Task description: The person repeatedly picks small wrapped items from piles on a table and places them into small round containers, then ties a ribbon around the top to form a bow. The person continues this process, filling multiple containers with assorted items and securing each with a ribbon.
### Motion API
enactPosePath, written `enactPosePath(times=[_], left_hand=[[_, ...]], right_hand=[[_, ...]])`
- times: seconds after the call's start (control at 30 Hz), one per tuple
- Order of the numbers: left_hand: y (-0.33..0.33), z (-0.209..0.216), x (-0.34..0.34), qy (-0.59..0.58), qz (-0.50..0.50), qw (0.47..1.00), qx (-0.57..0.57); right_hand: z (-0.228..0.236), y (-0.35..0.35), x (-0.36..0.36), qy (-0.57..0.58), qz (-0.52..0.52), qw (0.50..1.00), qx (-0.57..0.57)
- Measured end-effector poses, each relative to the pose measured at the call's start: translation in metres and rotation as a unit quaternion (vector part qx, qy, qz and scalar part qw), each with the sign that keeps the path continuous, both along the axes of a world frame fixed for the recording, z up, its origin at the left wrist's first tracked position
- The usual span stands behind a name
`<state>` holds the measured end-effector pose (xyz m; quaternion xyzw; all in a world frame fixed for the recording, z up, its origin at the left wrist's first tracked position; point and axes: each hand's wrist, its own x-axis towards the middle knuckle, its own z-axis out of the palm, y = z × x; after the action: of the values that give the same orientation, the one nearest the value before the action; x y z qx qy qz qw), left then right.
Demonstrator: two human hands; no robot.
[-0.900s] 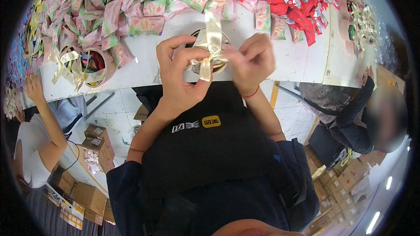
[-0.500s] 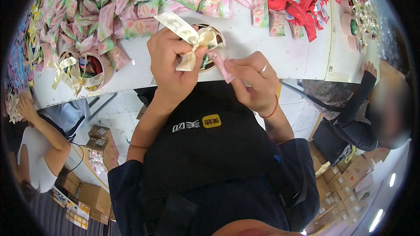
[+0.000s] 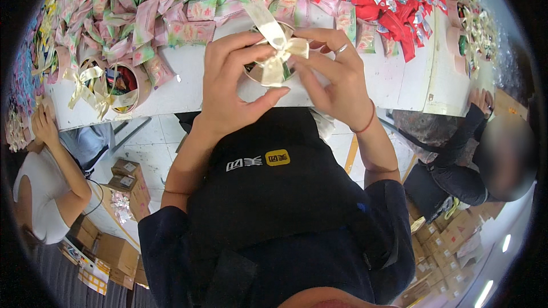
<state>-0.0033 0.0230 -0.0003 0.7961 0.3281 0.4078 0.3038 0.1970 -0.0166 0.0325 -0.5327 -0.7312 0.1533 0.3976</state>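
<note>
Cream ribbon bow pinched between both hands at worktop front edge. Left hand grip closed on bow's left side, thumb stretched beneath. Right hand grip closed on bow's right loop; ring worn on one finger, red cord at wrist. Bow held over small round box, mostly hidden. White worktop beyond covered with pink and green sachets, red sachets. Finished round box with bow seen at left.
</note>
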Motion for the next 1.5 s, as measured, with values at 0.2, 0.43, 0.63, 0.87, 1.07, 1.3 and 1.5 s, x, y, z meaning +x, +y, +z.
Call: enactPosePath(times=[0.2,0.43,0.63,0.87,1.07,1.3,1.5], left_hand=[[0.002,-0.007,0.008,0.029,0.094,0.994,0.045],[-0.018,-0.016,0.020,-0.044,0.122,0.991,-0.014],[-0.010,-0.015,0.016,-0.091,0.085,0.991,-0.050],[-0.010,-0.019,0.029,-0.037,0.111,0.990,-0.082],[-0.019,-0.011,0.008,-0.101,0.093,0.990,-0.016],[-0.009,-0.002,-0.150,0.123,0.435,0.880,0.144],[-0.008,-0.036,-0.151,0.018,0.364,0.931,0.009]], right_hand=[[-0.009,0.002,-0.009,0.058,-0.053,0.996,-0.049],[-0.026,-0.008,-0.017,0.126,-0.089,0.987,-0.042],[-0.018,-0.004,-0.006,0.152,0.095,0.976,-0.121],[-0.043,0.001,-0.028,0.031,0.008,0.999,-0.004],[-0.039,-0.001,-0.028,0.101,-0.012,0.995,0.002],[-0.041,-0.096,0.068,0.183,-0.320,0.929,-0.016],[-0.037,-0.106,0.236,-0.068,-0.529,0.845,0.045]])
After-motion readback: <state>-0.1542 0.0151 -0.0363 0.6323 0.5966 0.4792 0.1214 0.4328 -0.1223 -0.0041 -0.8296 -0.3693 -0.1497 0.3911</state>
